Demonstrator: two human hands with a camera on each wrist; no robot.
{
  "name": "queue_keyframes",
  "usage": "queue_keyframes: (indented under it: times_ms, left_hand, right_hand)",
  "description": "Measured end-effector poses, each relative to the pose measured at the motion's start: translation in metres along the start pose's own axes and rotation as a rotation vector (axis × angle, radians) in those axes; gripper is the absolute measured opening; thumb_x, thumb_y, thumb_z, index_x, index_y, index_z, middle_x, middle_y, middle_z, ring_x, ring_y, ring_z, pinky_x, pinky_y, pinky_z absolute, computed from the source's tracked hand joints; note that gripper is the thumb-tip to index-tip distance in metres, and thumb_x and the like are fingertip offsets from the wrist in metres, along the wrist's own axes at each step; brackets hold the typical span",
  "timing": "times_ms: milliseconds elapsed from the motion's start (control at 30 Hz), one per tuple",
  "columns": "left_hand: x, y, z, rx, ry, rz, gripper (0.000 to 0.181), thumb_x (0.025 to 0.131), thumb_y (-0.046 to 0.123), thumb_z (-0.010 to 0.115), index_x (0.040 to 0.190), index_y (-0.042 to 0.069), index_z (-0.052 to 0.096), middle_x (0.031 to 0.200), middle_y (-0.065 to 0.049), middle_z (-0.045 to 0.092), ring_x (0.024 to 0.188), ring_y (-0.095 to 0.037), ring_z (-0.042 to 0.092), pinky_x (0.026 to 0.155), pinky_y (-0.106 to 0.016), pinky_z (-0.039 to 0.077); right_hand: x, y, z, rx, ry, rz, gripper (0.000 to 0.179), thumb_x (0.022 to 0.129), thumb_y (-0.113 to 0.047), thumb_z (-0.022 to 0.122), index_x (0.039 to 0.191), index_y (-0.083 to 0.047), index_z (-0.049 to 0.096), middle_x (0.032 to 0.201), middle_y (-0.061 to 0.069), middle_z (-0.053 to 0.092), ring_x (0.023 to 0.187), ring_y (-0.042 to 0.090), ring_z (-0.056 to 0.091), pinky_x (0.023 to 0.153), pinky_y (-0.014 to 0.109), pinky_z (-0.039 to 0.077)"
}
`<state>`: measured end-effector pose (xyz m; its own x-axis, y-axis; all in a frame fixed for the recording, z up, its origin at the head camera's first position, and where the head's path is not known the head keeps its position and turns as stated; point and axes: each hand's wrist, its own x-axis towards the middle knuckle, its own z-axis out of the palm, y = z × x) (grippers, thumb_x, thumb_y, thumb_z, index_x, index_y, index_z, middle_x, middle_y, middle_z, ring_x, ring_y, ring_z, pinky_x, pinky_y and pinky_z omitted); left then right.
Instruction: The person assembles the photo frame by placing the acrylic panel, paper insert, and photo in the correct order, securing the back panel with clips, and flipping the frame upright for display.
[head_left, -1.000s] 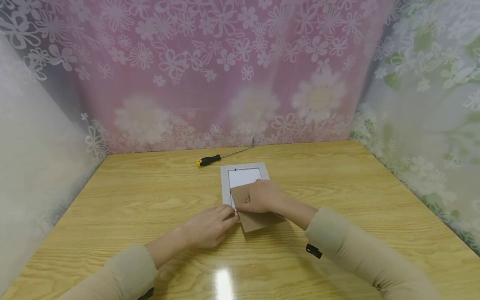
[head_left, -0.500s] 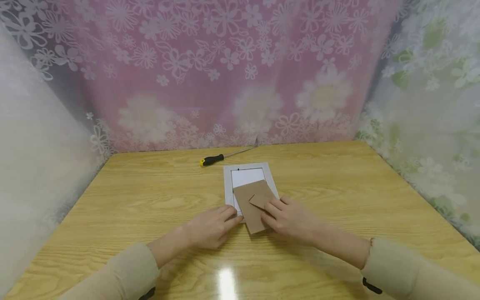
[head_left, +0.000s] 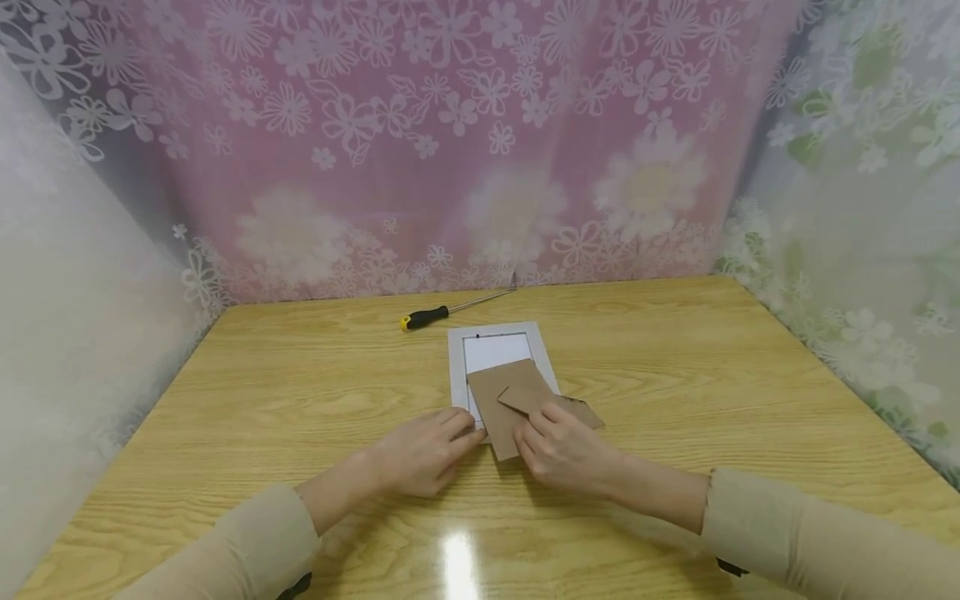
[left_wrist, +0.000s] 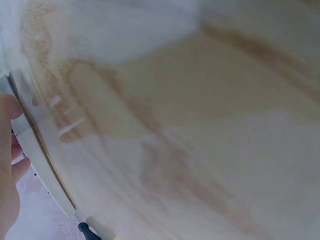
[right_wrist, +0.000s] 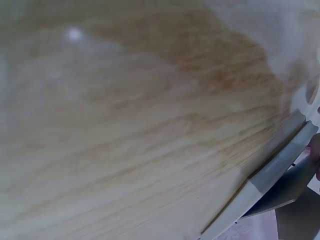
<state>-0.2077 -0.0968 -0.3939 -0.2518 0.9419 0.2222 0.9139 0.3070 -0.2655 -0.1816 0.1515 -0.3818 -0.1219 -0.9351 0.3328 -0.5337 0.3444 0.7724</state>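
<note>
A light grey picture frame point(head_left: 457, 358) lies back up on the table, with a white sheet point(head_left: 497, 348) showing inside it. My left hand point(head_left: 423, 454) holds the frame's lower left corner; in the left wrist view its thumb and fingers lie around the frame's edge point(left_wrist: 44, 165). Slanted over the lower part of the opening is a brown backing board point(head_left: 491, 408) with a fold-out stand leg point(head_left: 581, 409) lifted from it. My right hand point(head_left: 566, 454) pinches the board near that leg. In the right wrist view the board point(right_wrist: 282, 187) is tilted above the frame point(right_wrist: 252, 189).
A screwdriver point(head_left: 427, 318) with a black and yellow handle lies behind the frame, near the table's back edge. Its handle point(left_wrist: 85, 229) also shows in the left wrist view. A pink flowered curtain point(head_left: 420, 183) hangs behind the wooden table point(head_left: 300, 367), with pale curtains at both sides.
My right hand has moved from atop the backing board to its lower right side. The stand leg now sticks out to the right. The left hand has stayed at the frame's corner.
</note>
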Motion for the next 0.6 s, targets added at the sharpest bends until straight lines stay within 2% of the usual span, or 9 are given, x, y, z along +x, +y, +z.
queue_keyframes:
  times_ms: [233, 467, 600]
  left_hand:
    - [-0.0022, -0.0003, -0.0002, 0.01, -0.024, -0.006, 0.043, 0.081, 0.016, 0.06, 0.121, 0.002, 0.056, 0.112, -0.008, 0.053, 0.108, -0.02, 0.05, 0.099, -0.026, 0.039]
    - [-0.0004, -0.0009, -0.0009, 0.032, -0.012, 0.007, 0.041, 0.081, 0.017, 0.059, 0.12, 0.003, 0.057, 0.114, -0.011, 0.053, 0.108, -0.021, 0.05, 0.099, -0.028, 0.04]
    - [0.001, -0.0014, -0.0015, 0.037, -0.03, 0.007, 0.042, 0.081, 0.018, 0.059, 0.12, 0.002, 0.056, 0.117, -0.013, 0.055, 0.11, -0.024, 0.051, 0.1, -0.03, 0.039]
  right_hand:
    - [0.0055, -0.0022, 0.0026, -0.032, 0.007, -0.027, 0.053, 0.096, -0.003, 0.019, 0.09, -0.005, 0.072, 0.068, 0.002, 0.062, 0.052, 0.012, 0.042, 0.053, 0.023, 0.031]
    - [0.0054, -0.0023, -0.0007, -0.032, -0.05, -0.027, 0.059, 0.097, -0.001, 0.014, 0.094, -0.005, 0.072, 0.067, 0.002, 0.059, 0.052, 0.012, 0.042, 0.051, 0.022, 0.03]
    - [0.0066, -0.0013, -0.0035, -0.039, -0.079, -0.046, 0.061, 0.097, 0.002, 0.011, 0.095, -0.006, 0.072, 0.066, 0.001, 0.058, 0.052, 0.011, 0.04, 0.051, 0.022, 0.029]
